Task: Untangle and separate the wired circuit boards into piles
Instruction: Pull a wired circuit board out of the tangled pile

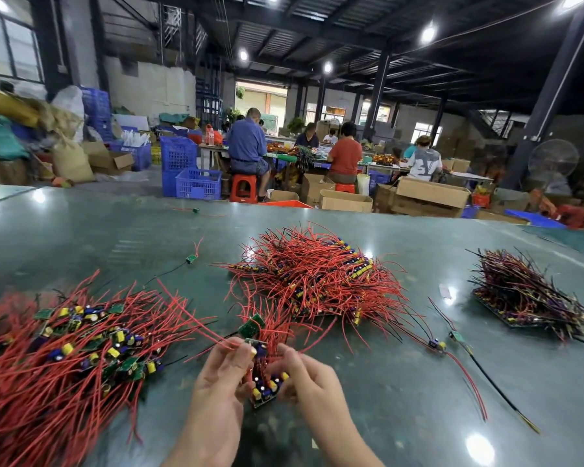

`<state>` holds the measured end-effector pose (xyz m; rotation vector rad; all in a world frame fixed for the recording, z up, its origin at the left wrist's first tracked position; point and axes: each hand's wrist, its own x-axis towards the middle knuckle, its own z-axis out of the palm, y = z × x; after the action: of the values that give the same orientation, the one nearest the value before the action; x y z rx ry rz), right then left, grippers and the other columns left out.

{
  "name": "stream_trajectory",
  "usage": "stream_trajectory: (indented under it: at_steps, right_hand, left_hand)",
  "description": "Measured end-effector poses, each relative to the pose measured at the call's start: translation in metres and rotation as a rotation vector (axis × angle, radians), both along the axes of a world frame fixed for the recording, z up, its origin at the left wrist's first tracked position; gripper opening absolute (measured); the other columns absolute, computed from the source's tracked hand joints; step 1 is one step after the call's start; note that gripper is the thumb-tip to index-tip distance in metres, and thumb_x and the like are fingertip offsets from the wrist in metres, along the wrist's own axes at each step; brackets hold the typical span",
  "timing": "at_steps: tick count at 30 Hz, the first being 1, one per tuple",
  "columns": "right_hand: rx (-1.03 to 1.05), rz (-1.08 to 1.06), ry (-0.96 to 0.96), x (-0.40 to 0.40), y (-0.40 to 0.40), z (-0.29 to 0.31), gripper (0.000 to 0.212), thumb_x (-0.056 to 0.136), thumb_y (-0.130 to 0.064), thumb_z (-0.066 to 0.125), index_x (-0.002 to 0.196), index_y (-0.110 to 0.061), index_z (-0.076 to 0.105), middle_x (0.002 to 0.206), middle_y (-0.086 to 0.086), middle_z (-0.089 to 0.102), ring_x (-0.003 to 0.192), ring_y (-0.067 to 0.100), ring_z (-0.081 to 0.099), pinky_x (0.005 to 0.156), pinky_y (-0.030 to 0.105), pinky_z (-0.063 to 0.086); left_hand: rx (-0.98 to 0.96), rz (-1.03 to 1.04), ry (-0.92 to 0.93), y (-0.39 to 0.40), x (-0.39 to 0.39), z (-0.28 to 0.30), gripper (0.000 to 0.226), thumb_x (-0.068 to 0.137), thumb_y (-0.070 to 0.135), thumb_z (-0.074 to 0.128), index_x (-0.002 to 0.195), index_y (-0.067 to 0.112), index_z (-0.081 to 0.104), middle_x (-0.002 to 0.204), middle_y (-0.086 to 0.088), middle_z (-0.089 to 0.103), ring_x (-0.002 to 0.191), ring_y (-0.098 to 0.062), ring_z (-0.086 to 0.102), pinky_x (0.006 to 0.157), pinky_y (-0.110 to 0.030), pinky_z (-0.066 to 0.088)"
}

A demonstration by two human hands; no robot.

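On the glossy green table (402,382), bristly heaps of red-wired boards lie at left (64,352) and centre (317,274), while near the front edge the left hand (221,372) and right hand (302,375) pinch, seemingly, a small tangled cluster of boards (265,382) with stubby yellow capacitors.

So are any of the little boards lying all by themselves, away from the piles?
Yes. One small board lies alone beyond the left pile, another near the table's far edge, and two trail loose wires between the middle pile and the right pile.
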<state>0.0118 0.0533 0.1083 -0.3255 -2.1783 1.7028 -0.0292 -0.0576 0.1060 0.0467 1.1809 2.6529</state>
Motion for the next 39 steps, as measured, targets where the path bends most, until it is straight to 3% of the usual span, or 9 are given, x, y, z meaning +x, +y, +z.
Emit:
stream_trajectory:
  at_steps: [3,7,12,17,22,28,31,35,39]
  right_hand:
    - [-0.288,-0.048,0.071,-0.001,0.003,0.006,0.023,0.091,-0.015,0.055,0.077,-0.015,0.074,0.061,0.006,0.066,0.049,0.009,0.054,0.055,0.021,0.044]
    - [-0.415,-0.104,0.132,0.001,0.017,0.012,0.026,0.089,-0.015,0.057,0.072,-0.009,0.075,0.06,0.002,0.063,0.049,0.006,0.05,0.053,0.017,0.044]
    - [-0.151,-0.099,0.165,0.007,0.032,0.019,0.02,0.087,-0.014,0.063,0.071,-0.015,0.076,0.052,-0.003,0.059,0.049,0.003,0.049,0.049,0.016,0.039]
    - [0.258,-0.14,0.184,0.008,0.025,0.019,0.015,0.079,-0.012,0.073,0.069,-0.023,0.075,0.068,-0.009,0.072,0.062,0.001,0.063,0.062,0.022,0.051]
    - [0.196,-0.053,0.132,0.01,0.026,0.025,0.023,0.074,-0.009,0.076,0.069,-0.031,0.074,0.072,-0.014,0.073,0.069,-0.002,0.066,0.066,0.015,0.05]
    - [0.196,0.022,0.079,0.009,0.024,0.022,0.025,0.072,-0.005,0.076,0.064,-0.029,0.072,0.063,-0.009,0.07,0.06,0.003,0.063,0.066,0.023,0.052]
    - [0.022,0.032,0.076,0.009,0.024,0.021,0.018,0.074,-0.008,0.074,0.062,-0.021,0.072,0.057,-0.004,0.065,0.055,0.011,0.058,0.061,0.029,0.05]
    - [-0.63,0.072,0.075,0.007,0.017,0.013,0.013,0.066,-0.019,0.071,0.068,-0.006,0.067,0.052,0.005,0.054,0.039,0.013,0.046,0.04,0.02,0.041]
    - [-0.533,0.01,0.109,0.004,0.01,0.011,0.009,0.073,-0.01,0.071,0.065,-0.006,0.071,0.057,0.007,0.06,0.047,0.011,0.052,0.049,0.018,0.046]
  left_hand:
    - [-0.011,-0.037,-0.015,0.003,0.003,-0.001,0.009,0.063,0.011,0.063,0.064,0.017,0.07,0.061,0.004,0.065,0.055,-0.01,0.056,0.057,-0.025,0.038]
    - [-0.075,-0.219,0.154,0.006,0.011,-0.004,0.022,0.053,-0.007,0.067,0.066,0.01,0.074,0.074,-0.006,0.072,0.066,-0.011,0.068,0.059,-0.017,0.053]
    - [-0.114,-0.445,-0.024,0.009,0.013,-0.007,0.02,0.077,-0.001,0.056,0.091,0.0,0.07,0.088,-0.019,0.072,0.071,-0.03,0.071,0.055,-0.034,0.058]
    - [-0.246,-0.452,-0.048,0.011,0.02,-0.004,0.025,0.074,-0.008,0.064,0.097,-0.004,0.054,0.07,-0.016,0.069,0.063,-0.032,0.07,0.048,-0.033,0.056]
    - [-0.235,-0.435,-0.114,0.007,0.017,0.003,0.006,0.087,-0.01,0.053,0.087,-0.004,0.056,0.067,-0.021,0.068,0.049,-0.027,0.065,0.044,-0.031,0.054]
    - [-0.287,-0.514,-0.112,0.009,0.016,0.001,0.026,0.096,0.014,0.044,0.083,0.003,0.064,0.061,-0.012,0.061,0.036,-0.011,0.045,0.034,-0.015,0.033]
    - [-0.267,-0.532,-0.047,0.007,0.016,0.001,0.016,0.092,0.01,0.047,0.086,0.002,0.061,0.054,-0.006,0.055,0.035,-0.008,0.039,0.034,-0.014,0.031]
    - [-0.203,-0.59,-0.011,0.005,0.017,0.004,0.025,0.08,0.024,0.051,0.09,0.002,0.059,0.054,-0.001,0.048,0.037,-0.006,0.037,0.033,-0.016,0.031]
    - [-0.331,-0.508,-0.025,0.006,0.014,0.002,0.014,0.089,0.024,0.049,0.083,0.013,0.056,0.048,0.004,0.037,0.034,-0.006,0.025,0.036,-0.01,0.019]
